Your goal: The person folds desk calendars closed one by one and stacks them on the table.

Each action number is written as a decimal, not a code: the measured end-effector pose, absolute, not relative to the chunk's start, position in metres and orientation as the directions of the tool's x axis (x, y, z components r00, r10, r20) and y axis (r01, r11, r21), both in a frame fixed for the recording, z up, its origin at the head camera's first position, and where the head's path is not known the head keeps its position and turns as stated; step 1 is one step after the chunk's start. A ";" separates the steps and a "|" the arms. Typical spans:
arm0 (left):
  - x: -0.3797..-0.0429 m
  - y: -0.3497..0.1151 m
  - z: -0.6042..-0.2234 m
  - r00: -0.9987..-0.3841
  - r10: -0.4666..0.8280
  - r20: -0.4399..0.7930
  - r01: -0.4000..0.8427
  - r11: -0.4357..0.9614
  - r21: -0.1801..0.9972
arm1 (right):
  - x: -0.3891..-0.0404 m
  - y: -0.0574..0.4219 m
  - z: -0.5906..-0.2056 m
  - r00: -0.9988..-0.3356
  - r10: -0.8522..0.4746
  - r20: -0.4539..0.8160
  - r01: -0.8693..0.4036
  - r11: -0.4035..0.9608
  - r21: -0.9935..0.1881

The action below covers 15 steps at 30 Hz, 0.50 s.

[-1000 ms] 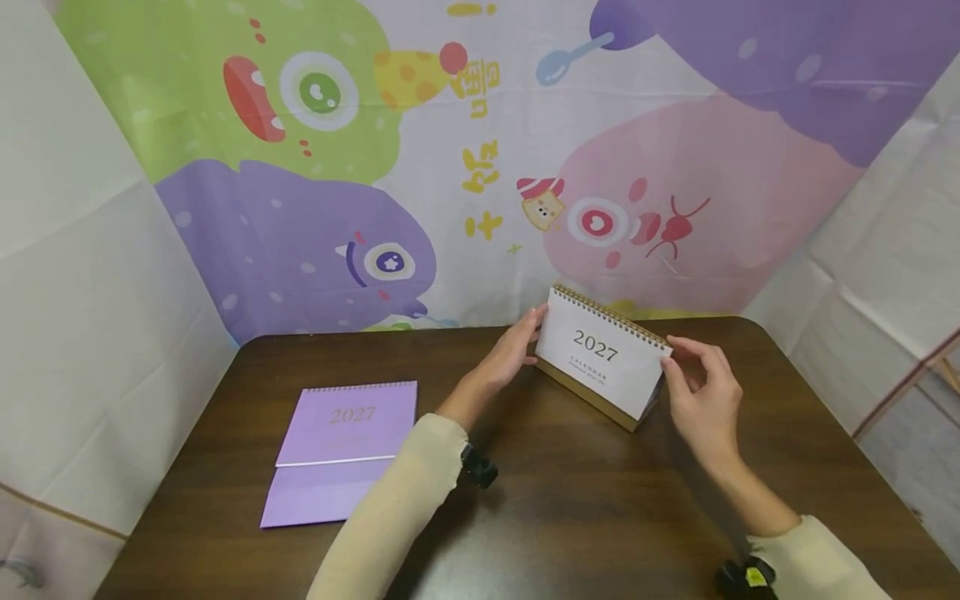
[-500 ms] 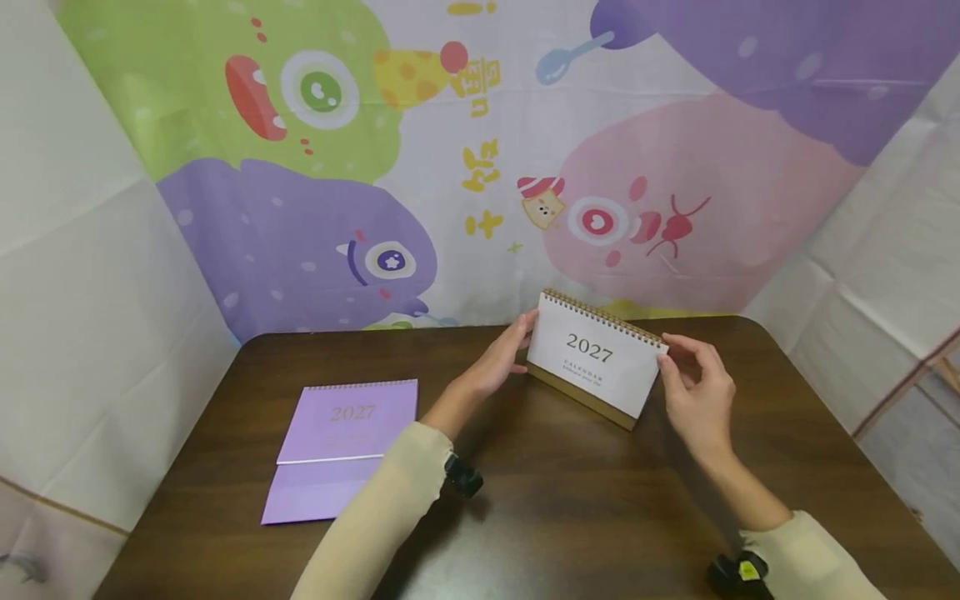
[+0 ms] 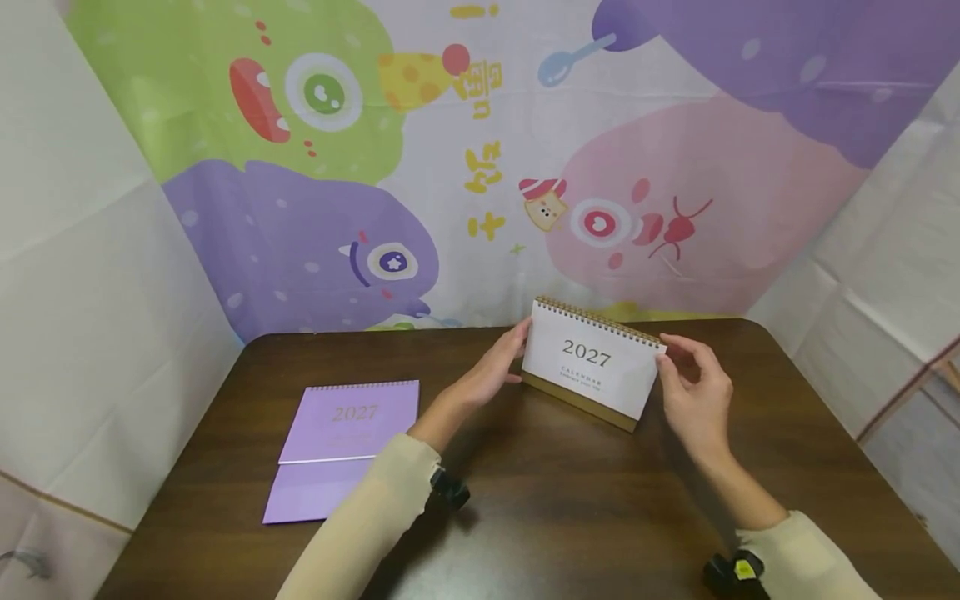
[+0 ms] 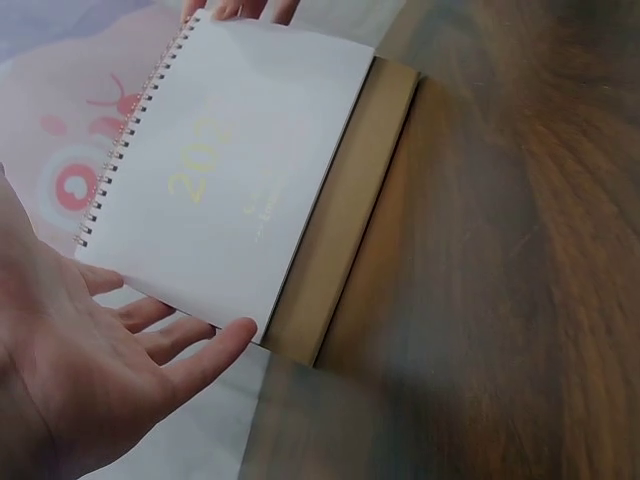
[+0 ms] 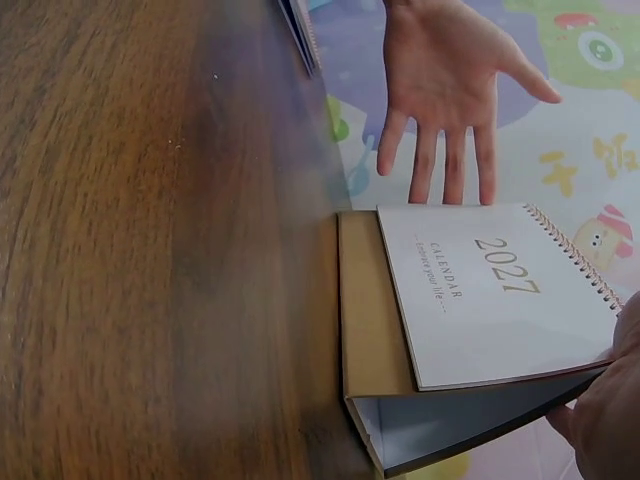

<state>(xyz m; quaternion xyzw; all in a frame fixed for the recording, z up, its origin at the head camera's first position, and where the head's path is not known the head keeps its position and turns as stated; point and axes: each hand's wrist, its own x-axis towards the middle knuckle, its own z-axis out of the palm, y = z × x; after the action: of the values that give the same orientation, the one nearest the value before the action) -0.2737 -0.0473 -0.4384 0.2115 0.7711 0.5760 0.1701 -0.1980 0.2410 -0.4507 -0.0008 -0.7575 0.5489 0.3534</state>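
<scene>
A white 2027 desk calendar [image 3: 588, 358] with a gold spiral and a tan base stands like a tent toward the back right of the table, angled. My right hand [image 3: 701, 392] pinches its upper right corner by the spiral, thumb in front and fingers behind. At the other end, my left hand [image 3: 487, 367] lies along the calendar's left edge. Its fingers are extended, as the left wrist view shows with the fingertips [image 4: 238, 332] right at that edge. From the right wrist view, the folded base looks hollow at the side.
A purple 2027 desk calendar [image 3: 348, 425] rests on the left of the dark wooden table [image 3: 525, 533], partly covered by the left sleeve [image 3: 367, 517]. Behind the table hangs a cartoon-printed cloth [image 3: 480, 275], with white cloth walls on both sides.
The white calendar's left end has swung left and toward me, so its front faces me more squarely. My left hand has moved left with it; my right hand has shifted slightly left.
</scene>
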 end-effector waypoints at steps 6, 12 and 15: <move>-0.264 -0.057 -0.437 -0.852 0.523 -0.009 0.140 0.244 0.960 | -0.201 0.237 -0.450 -0.756 0.389 0.527 -0.397 0.368 -0.841; -0.260 -0.063 -0.439 -0.853 0.521 -0.011 0.142 0.253 0.957 | -0.203 0.232 -0.449 -0.754 0.385 0.532 -0.414 0.349 -0.841; -0.257 -0.066 -0.439 -0.855 0.519 -0.011 0.141 0.253 0.957 | -0.204 0.230 -0.449 -0.759 0.382 0.528 -0.414 0.342 -0.843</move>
<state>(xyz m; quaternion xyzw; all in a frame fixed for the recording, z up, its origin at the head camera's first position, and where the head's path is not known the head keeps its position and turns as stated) -0.2572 -0.0662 -0.4388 0.2130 0.7742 0.5728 0.1647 -0.2039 0.2298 -0.4493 0.0107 -0.7420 0.5734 0.3472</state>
